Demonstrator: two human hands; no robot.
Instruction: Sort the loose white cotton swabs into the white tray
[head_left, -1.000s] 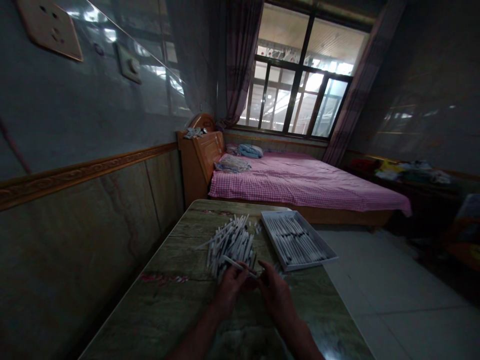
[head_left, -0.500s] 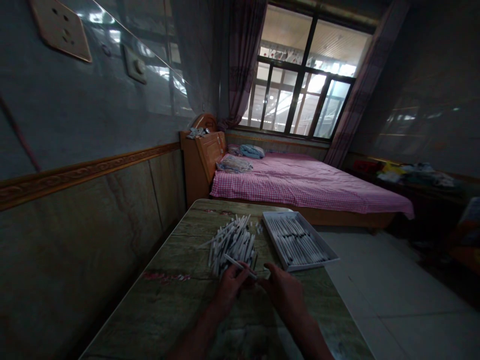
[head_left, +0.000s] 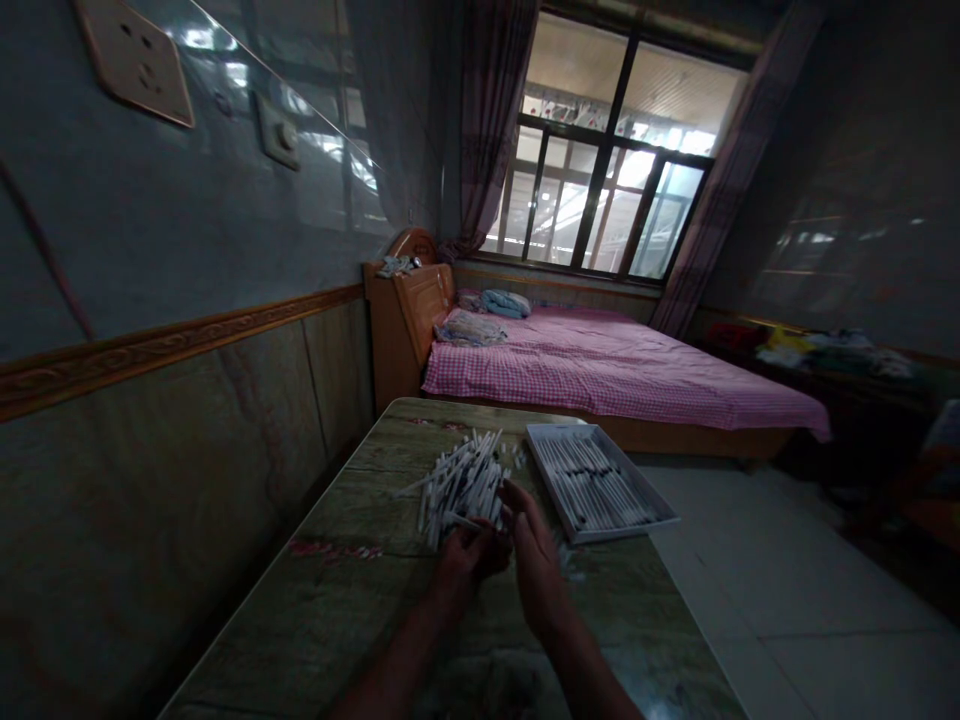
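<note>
Left hand [head_left: 469, 560]: fingers curled shut on white stick [head_left: 461, 520] at edge of stick pile [head_left: 461, 485]; right hand [head_left: 536, 565]: fingers straight, close together, just beside pile; white tray [head_left: 645, 515] of sticks nearby on surface [head_left: 330, 620].

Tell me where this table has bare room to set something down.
Bare mottled green tabletop lies left of the heap of thin white sticks, toward the wall, and right of the right hand, below the white rectangular tray. It is crowded between heap and tray, where the left hand and right hand meet.
</note>
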